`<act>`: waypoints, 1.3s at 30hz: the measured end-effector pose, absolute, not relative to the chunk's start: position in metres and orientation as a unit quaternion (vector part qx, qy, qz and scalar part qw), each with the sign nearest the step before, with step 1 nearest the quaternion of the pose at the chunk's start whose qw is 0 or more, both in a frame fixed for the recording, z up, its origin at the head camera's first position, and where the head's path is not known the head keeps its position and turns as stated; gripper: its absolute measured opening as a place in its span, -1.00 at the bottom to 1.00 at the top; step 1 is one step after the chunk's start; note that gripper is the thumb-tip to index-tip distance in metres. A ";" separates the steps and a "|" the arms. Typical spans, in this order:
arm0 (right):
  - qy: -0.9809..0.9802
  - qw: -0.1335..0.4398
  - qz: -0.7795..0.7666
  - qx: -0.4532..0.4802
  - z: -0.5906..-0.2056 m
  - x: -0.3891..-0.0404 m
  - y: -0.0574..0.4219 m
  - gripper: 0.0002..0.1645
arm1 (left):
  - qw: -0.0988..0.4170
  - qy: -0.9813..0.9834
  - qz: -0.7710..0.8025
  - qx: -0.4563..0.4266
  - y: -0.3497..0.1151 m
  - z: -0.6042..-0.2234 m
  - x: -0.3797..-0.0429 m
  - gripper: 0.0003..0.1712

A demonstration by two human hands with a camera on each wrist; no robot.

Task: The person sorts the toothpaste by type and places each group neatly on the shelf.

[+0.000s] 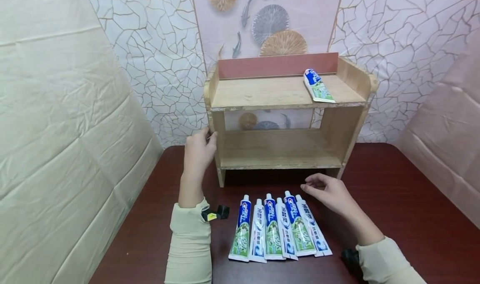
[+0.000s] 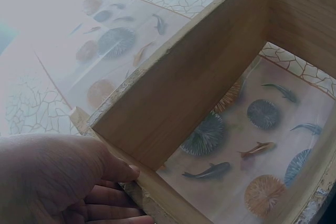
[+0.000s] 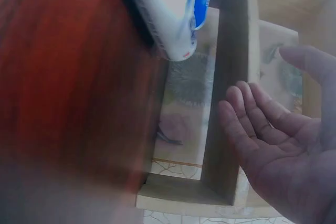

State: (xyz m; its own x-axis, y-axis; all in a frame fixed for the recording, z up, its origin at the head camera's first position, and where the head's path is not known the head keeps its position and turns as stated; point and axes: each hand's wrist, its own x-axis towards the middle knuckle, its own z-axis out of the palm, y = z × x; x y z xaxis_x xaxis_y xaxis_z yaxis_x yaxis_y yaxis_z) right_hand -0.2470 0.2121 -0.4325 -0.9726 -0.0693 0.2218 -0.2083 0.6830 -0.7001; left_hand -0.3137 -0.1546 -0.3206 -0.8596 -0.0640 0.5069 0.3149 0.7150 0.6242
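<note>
Wooden shelf (image 1: 279,146) in the pinch of left fingers (image 2: 113,195) (tips partly hidden), right fingers (image 3: 275,116) loosely bent.

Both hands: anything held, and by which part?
Left hand grips the wooden shelf by the front edge of its left side panel. Right hand holds nothing.

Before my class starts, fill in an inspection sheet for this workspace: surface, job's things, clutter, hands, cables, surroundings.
Surface: dark reddish-brown table.
Job's things: six toothpaste tubes side by side on the table; a seventh tube lies atop the wooden shelf unit.
Clutter: nothing seen.
Hands: left hand grips the unit's left side; right hand is empty, near the tubes' caps.
Cables: nothing seen.
Surroundings: crackle-patterned backdrop behind; pale cloth at the left.
</note>
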 end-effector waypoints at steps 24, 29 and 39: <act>-0.940 -0.031 0.328 0.092 -0.443 -0.244 0.209 -0.59 | 0.261 -0.886 -0.375 -0.079 -0.156 -0.321 -0.314 -0.64; -0.940 -0.048 0.323 0.095 -0.446 -0.242 0.211 -0.61 | 0.264 -0.887 -0.372 -0.077 -0.154 -0.321 -0.314 -0.64; -0.942 -0.090 0.312 0.088 -0.447 -0.239 0.214 -0.64 | 0.267 -0.886 -0.370 -0.079 -0.154 -0.322 -0.314 -0.63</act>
